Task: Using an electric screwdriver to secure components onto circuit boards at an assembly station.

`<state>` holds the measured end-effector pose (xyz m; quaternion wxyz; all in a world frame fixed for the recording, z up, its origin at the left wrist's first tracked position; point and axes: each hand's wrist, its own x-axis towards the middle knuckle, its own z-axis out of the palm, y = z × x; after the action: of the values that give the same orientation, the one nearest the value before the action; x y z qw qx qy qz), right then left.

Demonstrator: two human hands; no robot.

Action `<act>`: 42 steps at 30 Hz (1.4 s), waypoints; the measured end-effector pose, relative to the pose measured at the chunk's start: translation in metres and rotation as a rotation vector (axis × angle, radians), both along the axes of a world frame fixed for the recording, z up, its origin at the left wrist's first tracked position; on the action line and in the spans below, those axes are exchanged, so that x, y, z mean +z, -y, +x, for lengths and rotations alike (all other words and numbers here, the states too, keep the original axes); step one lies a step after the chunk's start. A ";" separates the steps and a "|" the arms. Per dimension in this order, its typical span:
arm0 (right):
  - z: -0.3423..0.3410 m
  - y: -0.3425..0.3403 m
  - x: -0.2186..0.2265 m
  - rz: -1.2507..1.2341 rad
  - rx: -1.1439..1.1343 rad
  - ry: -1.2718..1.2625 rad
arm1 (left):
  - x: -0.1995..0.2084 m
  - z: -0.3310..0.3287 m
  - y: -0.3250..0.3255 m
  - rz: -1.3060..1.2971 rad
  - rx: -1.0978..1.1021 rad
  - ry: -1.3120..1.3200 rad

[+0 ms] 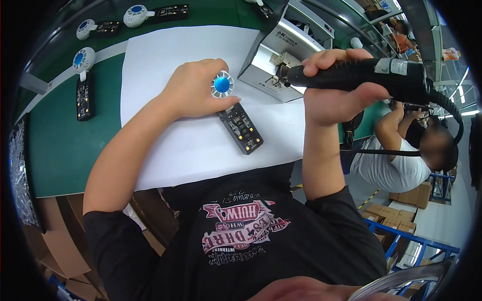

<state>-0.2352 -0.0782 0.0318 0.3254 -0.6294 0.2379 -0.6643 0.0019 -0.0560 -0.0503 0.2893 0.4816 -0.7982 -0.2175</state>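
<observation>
My left hand (198,90) is closed around a small device whose round white head (222,84) has a blue centre. Its black circuit-board body (242,129) sticks out below my fingers, over the white sheet (165,155). My right hand (331,93) grips a black corded electric screwdriver (361,74), held nearly level. The driver's tip points left, at the metal mouth of a silver screw feeder (266,70); whether it touches a screw there I cannot make out.
Similar devices lie on the green mat: one at left (84,98), two at the far left (105,28) (155,12), another past the feeder (263,7). The screwdriver's cable (454,115) loops down at right. Another person (389,165) sits there, near cardboard boxes (396,215).
</observation>
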 end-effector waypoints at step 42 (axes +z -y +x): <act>0.037 -0.037 -0.038 0.192 0.687 0.176 | 0.005 -0.005 0.002 0.018 0.042 0.107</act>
<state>-0.1985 -0.0415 -0.0064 0.6065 -0.5795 0.0448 -0.5425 -0.0028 -0.0580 -0.0450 0.2464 0.5119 -0.8001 -0.1926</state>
